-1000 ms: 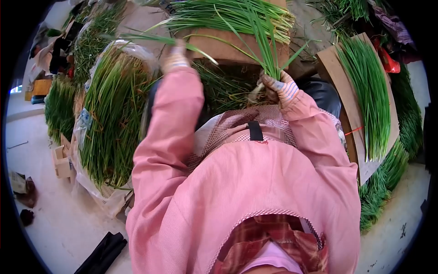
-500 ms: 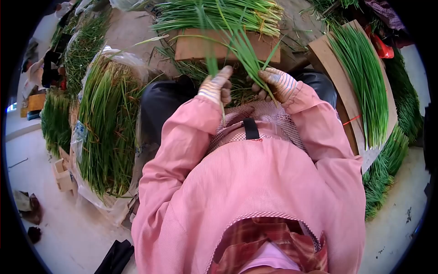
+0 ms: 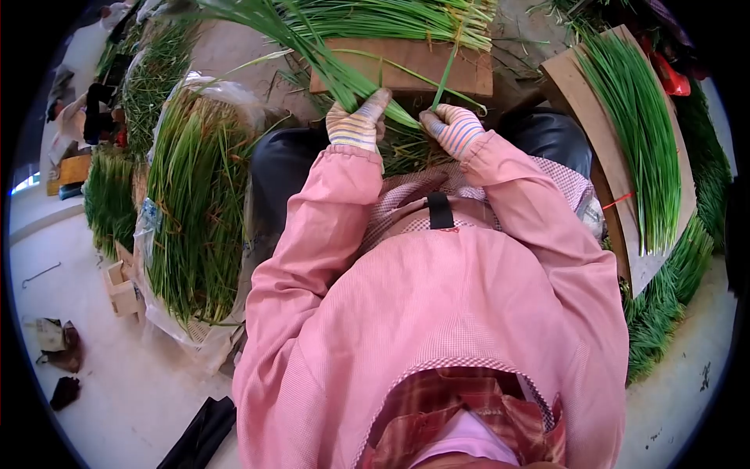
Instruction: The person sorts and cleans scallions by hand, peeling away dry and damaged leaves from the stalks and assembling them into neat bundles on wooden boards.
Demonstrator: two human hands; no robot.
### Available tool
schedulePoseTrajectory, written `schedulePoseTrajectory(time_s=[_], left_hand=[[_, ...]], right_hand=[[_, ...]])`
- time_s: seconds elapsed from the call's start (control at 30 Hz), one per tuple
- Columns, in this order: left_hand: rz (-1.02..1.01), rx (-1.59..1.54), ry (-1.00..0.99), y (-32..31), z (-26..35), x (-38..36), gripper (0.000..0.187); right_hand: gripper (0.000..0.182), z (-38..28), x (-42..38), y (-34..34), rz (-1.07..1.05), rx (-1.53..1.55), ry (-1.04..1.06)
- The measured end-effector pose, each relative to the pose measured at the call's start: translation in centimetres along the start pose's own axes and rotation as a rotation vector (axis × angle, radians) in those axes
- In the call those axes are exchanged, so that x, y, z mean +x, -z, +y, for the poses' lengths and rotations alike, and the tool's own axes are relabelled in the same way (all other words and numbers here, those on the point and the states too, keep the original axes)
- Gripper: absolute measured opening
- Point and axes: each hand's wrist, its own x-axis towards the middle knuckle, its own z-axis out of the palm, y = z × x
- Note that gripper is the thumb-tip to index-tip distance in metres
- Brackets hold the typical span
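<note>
My left hand [image 3: 356, 125], in a striped work glove, is closed around a small bunch of garlic chives [image 3: 312, 59]. The bunch fans out to the upper left, its lower ends pointing toward my other hand. My right hand [image 3: 455, 129], gloved the same way, pinches a single chive leaf [image 3: 445, 74] that stands up from the fingertips. Both hands are above my lap, just short of a wooden block [image 3: 398, 66]. A thick pile of chives [image 3: 391, 19] lies across the block's far side.
To the left, a plastic-lined basket holds untrimmed chives [image 3: 195, 211]. A curved board [image 3: 562, 70] on the right carries a neat row of chives [image 3: 637, 133], with a red tie [image 3: 619, 201] beside it. More green bundles [image 3: 664, 305] lie on the floor at right.
The bunch has passed from my right hand to my left and now leans to the upper left. My right hand has moved slightly left and pinches one leaf.
</note>
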Motion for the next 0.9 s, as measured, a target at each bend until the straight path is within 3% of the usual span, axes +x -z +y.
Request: schedulePoseTrajectory(time_s=[0.1,0.13,0.2,0.23,0.3,0.33,0.37,0.43,0.47,0.53,0.6,0.63,0.67,0.73,0.77,0.8,0.87,0.9], left_hand=[[0.072,-0.131,-0.15,1.9,1.7,1.6,0.02],[0.105,-0.14,-0.205,2.6,2.9,2.1,0.02],[-0.026,-0.1,-0.307,3.4,5.5,2.5,0.023],[-0.106,-0.076,-0.128,4.3,5.9,3.0,0.032],[-0.202,-0.045,-0.021,5.3,6.1,3.8,0.032],[-0.305,-0.017,0.086,5.3,6.1,4.0,0.032],[-0.379,-0.059,0.1,4.6,6.1,3.7,0.031],[-0.457,-0.051,0.064,3.1,4.9,3.6,0.03],[-0.517,-0.049,0.024,2.6,4.2,3.7,0.03],[-0.64,0.012,0.066,1.3,4.1,3.3,0.027],[-0.477,0.025,0.126,0.7,1.6,4.0,0.028],[-0.387,-0.122,0.191,0.8,0.1,3.8,0.028],[-0.332,-0.258,0.31,1.0,-0.6,3.6,0.03],[-0.038,-0.182,0.297,1.7,-2.3,1.9,0.031],[0.072,-0.122,0.334,1.3,-2.6,0.8,0.033],[0.12,-0.138,0.336,1.2,-3.7,0.3,0.035],[-0.033,-0.025,0.344,0.8,-4.7,-0.8,0.035],[-0.021,-0.032,0.34,1.1,-4.6,-0.9,0.035]], right_hand=[[0.032,0.6,-0.8,1.1,0.021,-0.625,0.119],[0.032,2.6,-1.3,1.5,-0.069,-0.739,0.109],[0.035,5.7,-2.0,2.9,-0.459,-1.02,-0.046],[0.035,4.6,-2.0,3.1,-0.458,-1.022,-0.042],[0.038,2.7,-2.2,4.0,-0.417,-0.91,-0.015],[0.038,0.3,-2.5,4.0,-0.27,-0.758,-0.025],[0.035,0.0,-2.5,4.3,-0.17,-0.468,0.261],[0.045,-4.1,-2.9,3.7,-0.421,0.38,-0.08],[0.047,-3.6,-2.0,3.6,-0.659,0.655,-0.214],[0.043,-5.0,-2.7,2.4,-0.804,0.837,-0.298],[0.038,-4.6,-2.9,1.2,-0.478,0.611,-0.148],[0.027,-4.5,-3.1,0.8,-0.312,0.629,-0.186],[0.027,-3.9,-3.0,0.6,-0.318,0.633,-0.192],[0.018,-1.9,-2.4,-0.6,-0.051,0.543,-0.198],[0.016,0.9,-1.2,-1.1,0.003,0.365,-0.009],[0.016,1.2,-1.4,-1.2,-0.001,0.369,-0.013],[0.023,1.3,-1.9,-1.7,0.002,0.018,0.184],[0.023,1.1,-1.8,-2.0,-0.011,0.014,0.188]])
